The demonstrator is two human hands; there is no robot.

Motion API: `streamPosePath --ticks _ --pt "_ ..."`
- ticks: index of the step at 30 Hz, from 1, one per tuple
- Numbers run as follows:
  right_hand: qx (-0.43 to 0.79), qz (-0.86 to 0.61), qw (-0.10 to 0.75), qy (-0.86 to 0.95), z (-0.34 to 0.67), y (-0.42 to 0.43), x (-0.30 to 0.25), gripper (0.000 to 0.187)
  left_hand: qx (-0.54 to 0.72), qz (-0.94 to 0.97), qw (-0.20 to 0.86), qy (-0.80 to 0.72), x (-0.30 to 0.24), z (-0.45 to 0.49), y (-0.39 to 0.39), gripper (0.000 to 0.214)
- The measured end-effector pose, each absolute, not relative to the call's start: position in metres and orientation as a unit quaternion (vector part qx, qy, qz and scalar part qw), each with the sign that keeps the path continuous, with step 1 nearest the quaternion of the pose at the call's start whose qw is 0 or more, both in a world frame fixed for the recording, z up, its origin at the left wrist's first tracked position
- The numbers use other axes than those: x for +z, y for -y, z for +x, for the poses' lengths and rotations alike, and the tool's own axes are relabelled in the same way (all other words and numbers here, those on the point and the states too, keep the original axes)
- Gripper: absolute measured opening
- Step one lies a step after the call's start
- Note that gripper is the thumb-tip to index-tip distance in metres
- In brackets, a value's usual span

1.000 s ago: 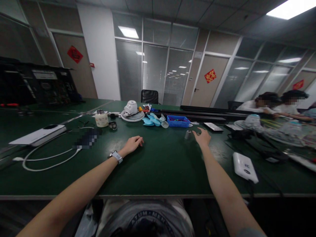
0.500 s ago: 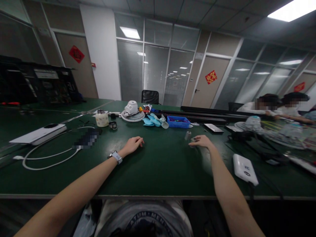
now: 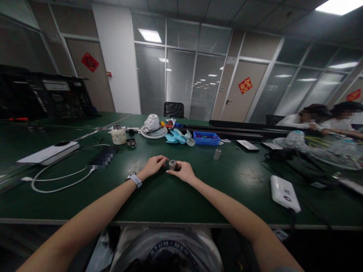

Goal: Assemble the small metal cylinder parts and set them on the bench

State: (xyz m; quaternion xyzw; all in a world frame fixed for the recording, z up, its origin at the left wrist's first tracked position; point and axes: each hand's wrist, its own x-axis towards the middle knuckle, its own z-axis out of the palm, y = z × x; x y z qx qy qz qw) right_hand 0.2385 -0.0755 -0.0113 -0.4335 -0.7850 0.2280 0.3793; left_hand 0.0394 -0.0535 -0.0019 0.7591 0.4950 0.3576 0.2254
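Note:
A small grey metal cylinder (image 3: 172, 164) with a round detail on its top stands upright in the grip of my right hand (image 3: 185, 172), between thumb and fingers. Just left of it is my left hand (image 3: 154, 166), a watch on its wrist. Its loosely bent fingers are apart and point at the cylinder, with nothing in them; whether a fingertip touches it I cannot tell. A second small metal cylinder (image 3: 217, 154) stands on the green table (image 3: 159, 200), farther off to the right.
Behind my hands lie light-blue fan blades (image 3: 176, 136), a blue tray (image 3: 206, 138) and a white fan part (image 3: 153, 124). A jar (image 3: 118, 135), a phone (image 3: 102, 157) and its white cable are left. A white power bank (image 3: 285, 193) lies right. Two people sit far right.
My right hand has moved left from beside the second cylinder to in front of me, bringing a metal cylinder with it. My left hand has stayed nearly in place.

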Motion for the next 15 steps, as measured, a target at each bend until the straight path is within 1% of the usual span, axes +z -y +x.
streamPosePath --ticks 3,6,10,15 --pt "0.235 -0.427 0.377 0.788 0.241 0.075 -0.009 0.041 0.405 0.755 0.213 -0.47 0.006 0.047 0.063 0.047" --pt "0.242 -0.427 0.375 0.787 0.244 0.075 -0.008 0.037 0.425 0.776 0.152 -0.441 0.014 0.055 0.071 0.041" --pt "0.209 -0.448 0.359 0.792 0.244 0.075 -0.007 0.037 0.42 0.796 0.095 -0.425 0.019 0.062 0.074 0.036" --pt "0.176 -0.463 0.336 0.801 0.245 0.076 -0.006 0.04 0.386 0.819 0.085 -0.416 0.025 0.065 0.073 0.031"
